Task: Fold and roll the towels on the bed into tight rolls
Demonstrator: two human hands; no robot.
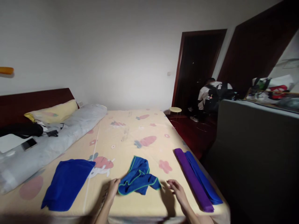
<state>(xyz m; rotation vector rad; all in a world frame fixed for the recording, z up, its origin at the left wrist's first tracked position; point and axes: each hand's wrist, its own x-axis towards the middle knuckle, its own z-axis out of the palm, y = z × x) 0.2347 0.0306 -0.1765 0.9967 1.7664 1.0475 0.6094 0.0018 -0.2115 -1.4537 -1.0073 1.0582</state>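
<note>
A crumpled blue cloth with green edging (137, 177) lies on the bed near its front edge. My left hand (114, 186) is closed at the cloth's left end, pinching its edge. Just right of the cloth, my right hand (175, 187) hovers with fingers apart and nothing between them. Farther left, a blue cloth (68, 183) lies spread flat. On the right side of the bed, a rolled or folded purple cloth (193, 180) rests beside a long folded blue cloth (203, 177).
The bed (130, 133) has a patterned sheet. Along its left side are a long grey bundle (70, 133), a yellow pillow (56, 113) and a phone (29, 143). Beyond stand a stool (175, 109) and a seated person (203, 95). A grey cabinet (254, 140) stands right.
</note>
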